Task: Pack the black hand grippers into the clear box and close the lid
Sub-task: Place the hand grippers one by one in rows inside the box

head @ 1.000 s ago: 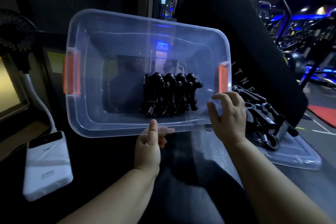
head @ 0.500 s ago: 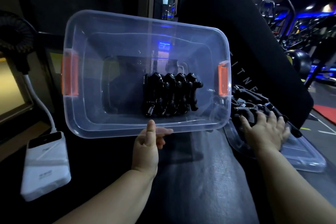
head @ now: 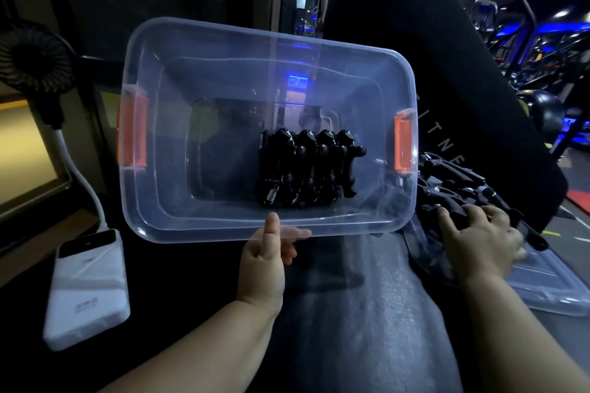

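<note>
Right hand (head: pixel 479 239) has moved off the clear box (head: pixel 159 105) onto the loose hand grippers (head: pixel 453 188) on the lid (head: pixel 542 290), frame right. Its fingers are spread; can't tell if it has a grip yet. Left hand (head: pixel 265 258) pinches the box's near rim. One packed row (head: pixel 306 166) sits inside, centre; more to load.

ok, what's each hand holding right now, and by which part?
Left hand pinches the clear box by its near rim, thumb on top. Right hand rests on the loose hand grippers piled on the lid; whether it grips one cannot be told.
</note>
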Available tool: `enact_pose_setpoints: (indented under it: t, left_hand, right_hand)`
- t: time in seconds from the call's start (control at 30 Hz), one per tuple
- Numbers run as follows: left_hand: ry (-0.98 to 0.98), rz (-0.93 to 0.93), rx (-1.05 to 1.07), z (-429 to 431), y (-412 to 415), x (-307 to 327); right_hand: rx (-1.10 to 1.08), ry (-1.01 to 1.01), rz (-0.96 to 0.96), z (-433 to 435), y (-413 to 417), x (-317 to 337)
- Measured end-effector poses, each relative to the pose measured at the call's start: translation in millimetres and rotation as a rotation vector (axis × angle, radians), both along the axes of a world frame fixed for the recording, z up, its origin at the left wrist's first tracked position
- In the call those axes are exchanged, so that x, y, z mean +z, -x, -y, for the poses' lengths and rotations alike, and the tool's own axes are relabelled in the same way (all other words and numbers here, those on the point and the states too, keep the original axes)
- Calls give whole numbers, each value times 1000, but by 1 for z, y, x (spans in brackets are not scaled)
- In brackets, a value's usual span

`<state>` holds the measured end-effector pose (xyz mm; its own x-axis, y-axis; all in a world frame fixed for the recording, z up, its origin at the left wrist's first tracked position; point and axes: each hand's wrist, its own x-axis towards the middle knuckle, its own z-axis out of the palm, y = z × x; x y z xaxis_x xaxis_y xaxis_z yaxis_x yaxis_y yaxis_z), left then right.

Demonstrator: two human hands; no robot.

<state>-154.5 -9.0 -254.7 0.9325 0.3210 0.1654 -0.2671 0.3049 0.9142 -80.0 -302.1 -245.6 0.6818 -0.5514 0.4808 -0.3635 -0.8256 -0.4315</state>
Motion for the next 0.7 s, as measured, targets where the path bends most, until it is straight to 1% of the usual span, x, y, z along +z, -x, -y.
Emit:
enact_pose_setpoints:
  t: [0.1, 0.37, 0.5, 0.57, 0.63, 0.7]
  left_hand:
    - [-7, -2, 9, 0, 0, 1]
    - [-9, 1, 11, 0, 2, 1]
    - [-16, -1, 16, 0, 2, 0]
    - [-20, -1, 17, 0, 2, 0]
    - [-12, -3, 16, 0, 2, 1]
    - [-7, 0, 14, 0, 2, 1]
  right_hand:
    - [39, -51, 133, -4, 6, 4]
    - [171, -122, 336, -16, 21, 8]
    - [265, -83, 417, -20, 22, 8]
    - [306, -60, 416, -22, 23, 9]
    - [343, 15, 368, -21, 24, 9]
    - [362, 100, 203, -18, 24, 8]
